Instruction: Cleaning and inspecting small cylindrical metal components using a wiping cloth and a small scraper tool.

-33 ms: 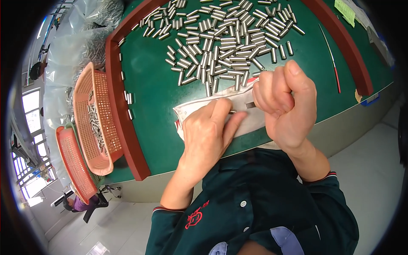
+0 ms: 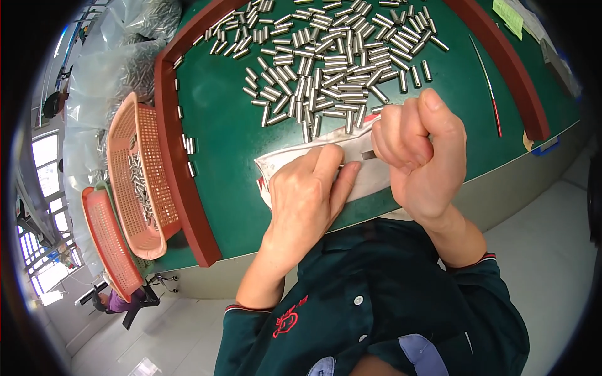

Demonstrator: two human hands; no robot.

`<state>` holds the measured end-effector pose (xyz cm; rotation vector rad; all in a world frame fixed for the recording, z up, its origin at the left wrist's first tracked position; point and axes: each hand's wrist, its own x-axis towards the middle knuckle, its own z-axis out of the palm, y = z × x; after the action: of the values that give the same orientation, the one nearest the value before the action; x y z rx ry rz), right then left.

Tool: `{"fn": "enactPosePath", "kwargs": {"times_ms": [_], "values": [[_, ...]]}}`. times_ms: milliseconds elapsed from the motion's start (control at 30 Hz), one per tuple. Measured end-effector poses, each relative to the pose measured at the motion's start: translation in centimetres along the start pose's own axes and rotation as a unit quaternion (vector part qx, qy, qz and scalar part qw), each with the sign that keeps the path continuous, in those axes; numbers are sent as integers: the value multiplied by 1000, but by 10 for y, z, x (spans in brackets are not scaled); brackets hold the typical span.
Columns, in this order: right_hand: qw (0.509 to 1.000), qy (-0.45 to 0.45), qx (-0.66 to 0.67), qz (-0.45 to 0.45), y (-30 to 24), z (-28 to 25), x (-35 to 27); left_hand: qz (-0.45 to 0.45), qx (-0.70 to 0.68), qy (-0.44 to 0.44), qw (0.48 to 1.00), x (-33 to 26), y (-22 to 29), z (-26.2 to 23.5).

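Fingers (image 2: 401, 135) of the right hand (image 2: 426, 153) curl in toward the palm, which faces up, the thumb pointing away from the body; whether they grip anything I cannot tell. Just beside them a small grey metal piece (image 2: 369, 155) shows against a folded white cloth (image 2: 370, 178), and it is unclear whether it is held or simply lies there. The left hand (image 2: 304, 194) is over the cloth with its back up, forefinger and thumb bent toward each other with their tips near; what they may be pinching is hidden. Right beyond the cloth, a wide heap of shiny metal cylinders (image 2: 355, 101) spreads over the green bench (image 2: 232, 163), mostly lying down. Dark red rails border it, the left rail (image 2: 177, 163) with a few cylinders along its inner side, the right rail (image 2: 505, 62) near a thin red-handled tool (image 2: 498, 119). Outside the left rail are an orange basket (image 2: 150, 144) containing metal pieces, a smaller pink-red basket (image 2: 110, 241) and clear plastic bags (image 2: 94, 81) of metal parts.
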<state>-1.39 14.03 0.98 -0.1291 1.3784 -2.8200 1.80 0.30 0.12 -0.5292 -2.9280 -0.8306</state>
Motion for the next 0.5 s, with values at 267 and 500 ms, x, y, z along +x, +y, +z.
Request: {"fn": "enactPosePath", "kwargs": {"times_ms": [267, 500], "values": [[998, -42, 46, -26, -5, 5, 5, -60, -63, -3, 996, -3, -5, -17], [997, -15, 27, 73, 6, 16, 14, -64, -75, 28, 995, -6, -8, -12]]}}
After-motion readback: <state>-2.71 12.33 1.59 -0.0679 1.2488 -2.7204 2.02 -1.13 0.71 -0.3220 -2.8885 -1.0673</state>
